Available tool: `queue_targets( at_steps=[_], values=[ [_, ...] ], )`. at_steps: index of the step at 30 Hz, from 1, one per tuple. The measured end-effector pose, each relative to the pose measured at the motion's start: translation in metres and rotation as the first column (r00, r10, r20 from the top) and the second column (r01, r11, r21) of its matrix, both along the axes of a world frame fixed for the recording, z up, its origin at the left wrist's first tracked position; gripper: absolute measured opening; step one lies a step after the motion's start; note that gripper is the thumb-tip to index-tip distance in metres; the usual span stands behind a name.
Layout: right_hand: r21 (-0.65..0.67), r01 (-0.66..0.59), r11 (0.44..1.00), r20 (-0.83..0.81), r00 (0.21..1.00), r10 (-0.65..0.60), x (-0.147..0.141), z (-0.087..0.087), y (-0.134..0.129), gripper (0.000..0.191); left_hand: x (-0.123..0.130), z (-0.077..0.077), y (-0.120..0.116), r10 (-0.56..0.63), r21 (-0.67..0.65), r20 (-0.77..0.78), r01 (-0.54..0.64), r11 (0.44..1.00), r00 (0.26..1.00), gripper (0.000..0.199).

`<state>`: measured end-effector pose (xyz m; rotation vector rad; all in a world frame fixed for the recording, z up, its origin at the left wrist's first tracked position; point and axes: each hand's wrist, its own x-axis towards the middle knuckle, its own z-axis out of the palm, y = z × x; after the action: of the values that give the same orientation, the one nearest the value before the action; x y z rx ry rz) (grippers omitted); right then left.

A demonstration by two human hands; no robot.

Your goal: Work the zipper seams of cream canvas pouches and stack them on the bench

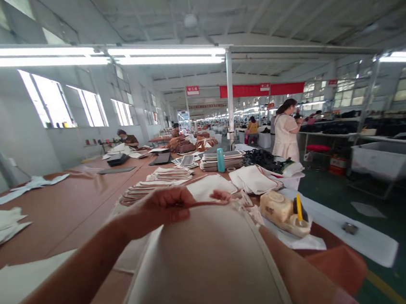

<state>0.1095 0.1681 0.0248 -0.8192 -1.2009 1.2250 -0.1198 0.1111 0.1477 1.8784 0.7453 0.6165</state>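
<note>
Pinching of a cream fabric panel (204, 268) at its curved edge by the left hand (165, 206) was recorded.
Fingers (220, 196) were closed on the edge, apparently to keep it taut; the right forearm (299, 277) passed behind the panel, its fingers hidden, state undetermined; a tub (280, 211) was kept within reach, right of the fingers.

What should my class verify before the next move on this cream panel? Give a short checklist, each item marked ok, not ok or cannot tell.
1. The left hand is pinching the top edge of the cream panel: ok.
2. The right hand has a secure hold: cannot tell, as it is hidden behind the panel and only the right forearm shows.
3. The panel's top edge lies free of creases: cannot tell, as the fingers cover part of it.
4. The yellow-handled brush stands in the crusted cream pot: ok.
5. The standing person is apart from the hands: ok.
</note>
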Motion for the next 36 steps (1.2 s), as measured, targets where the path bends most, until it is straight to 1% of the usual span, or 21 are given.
queue_targets(
  at_steps=[2, 3, 4, 5, 6, 7, 9, 11, 13, 15, 17, 19, 20, 22, 24, 26, 28, 30, 32, 34, 36],
  values=[
    [0.001, -0.136, 0.991, -0.011, 0.991, 0.136, 0.002, -0.005, -0.035, 0.036, 0.004, -0.024, -0.01, -0.075, 0.078, 0.021, 0.073, 0.994, 0.997, 0.026],
    [0.006, -0.2, 0.98, -0.017, 0.98, 0.2, 0.005, -0.007, -0.054, 0.039, 0.009, -0.039, -0.014, -0.091, 0.125, 0.031, 0.087, 0.988, 0.995, 0.024],
    [0.025, -0.27, 0.963, -0.026, 0.962, 0.27, 0.009, -0.009, -0.072, 0.04, 0.014, -0.054, -0.017, -0.092, 0.165, 0.032, 0.085, 0.983, 0.995, 0.021],
    [0.069, -0.333, 0.941, -0.042, 0.941, 0.336, 0.013, -0.011, -0.089, 0.038, 0.021, -0.069, -0.02, -0.065, 0.206, 0.033, 0.057, 0.977, 0.997, 0.019],
    [0.111, -0.348, 0.931, -0.05, 0.933, 0.355, 0.018, -0.013, -0.104, 0.033, 0.028, -0.084, -0.023, -0.02, 0.242, 0.029, 0.012, 0.97, 0.999, 0.018],
    [0.151, -0.333, 0.931, -0.051, 0.938, 0.344, 0.022, -0.015, -0.116, 0.027, 0.035, -0.099, -0.026, 0.04, 0.278, 0.026, -0.045, 0.96, 0.999, 0.017],
    [0.207, -0.227, 0.952, -0.03, 0.971, 0.238, 0.029, -0.02, -0.135, 0.019, 0.049, -0.123, -0.035, 0.143, 0.31, 0.038, -0.148, 0.939, 0.989, 0.015],
    [0.232, -0.136, 0.963, 0.007, 0.99, 0.138, 0.035, -0.025, -0.149, 0.016, 0.061, -0.141, -0.045, 0.183, 0.268, 0.076, -0.196, 0.943, 0.98, 0.015],
    [0.273, -0.105, 0.956, 0.048, 0.994, 0.095, 0.04, -0.031, -0.162, 0.014, 0.071, -0.153, -0.055, 0.166, 0.176, 0.122, -0.185, 0.967, 0.979, 0.016],
    [0.332, -0.078, 0.94, 0.13, 0.991, 0.036, 0.045, -0.036, -0.174, 0.014, 0.078, -0.16, -0.065, 0.133, 0.076, 0.144, -0.145, 0.987, 0.981, 0.02],
    [0.38, -0.047, 0.924, 0.273, 0.96, -0.064, 0.046, -0.043, -0.183, 0.016, 0.083, -0.163, -0.073, 0.083, -0.011, 0.165, -0.082, 0.997, 0.983, 0.023],
    [0.414, 0.009, 0.91, 0.425, 0.882, -0.202, 0.044, -0.053, -0.185, 0.017, 0.086, -0.163, -0.08, 0.04, -0.068, 0.2, -0.026, 0.997, 0.979, 0.026],
    [0.433, 0.04, 0.901, 0.479, 0.836, -0.267, 0.042, -0.058, -0.184, 0.017, 0.086, -0.163, -0.082, 0.025, -0.075, 0.212, -0.01, 0.997, 0.977, 0.026],
    [0.48, 0.093, 0.872, 0.529, 0.762, -0.372, 0.041, -0.069, -0.181, 0.019, 0.082, -0.162, -0.083, 0.011, -0.059, 0.209, 0.002, 0.998, 0.978, 0.027],
    [0.529, 0.113, 0.841, 0.541, 0.719, -0.436, 0.047, -0.075, -0.176, 0.025, 0.073, -0.161, -0.077, -0.01, -0.036, 0.143, 0.015, 0.999, 0.99, 0.029],
    [0.584, 0.131, 0.801, 0.536, 0.679, -0.501, 0.062, -0.076, -0.173, 0.03, 0.057, -0.159, -0.063, -0.036, -0.015, 0.016, 0.036, 0.999, 0.999, 0.032],
    [0.643, 0.151, 0.751, 0.53, 0.62, -0.579, 0.079, -0.073, -0.169, 0.027, 0.039, -0.156, -0.044, -0.033, 0.016, -0.124, 0.035, 0.999, 0.992, 0.036],
    [0.689, 0.121, 0.715, 0.543, 0.567, -0.619, 0.092, -0.072, -0.167, 0.022, 0.025, -0.151, -0.026, -0.031, 0.014, -0.199, 0.035, 0.999, 0.98, 0.038],
    [0.716, 0.033, 0.697, 0.573, 0.542, -0.614, 0.095, -0.075, -0.166, 0.02, 0.02, -0.147, -0.016, -0.082, -0.03, -0.252, 0.077, 0.997, 0.964, 0.04],
    [0.726, -0.055, 0.686, 0.601, 0.536, -0.593, 0.089, -0.081, -0.167, 0.021, 0.027, -0.145, -0.016, -0.189, -0.121, -0.291, 0.159, 0.98, 0.938, 0.05],
    [0.729, -0.099, 0.677, 0.612, 0.538, -0.58, 0.081, -0.088, -0.171, 0.022, 0.043, -0.146, -0.024, -0.299, -0.208, -0.285, 0.246, 0.947, 0.911, 0.057]
  ],
)
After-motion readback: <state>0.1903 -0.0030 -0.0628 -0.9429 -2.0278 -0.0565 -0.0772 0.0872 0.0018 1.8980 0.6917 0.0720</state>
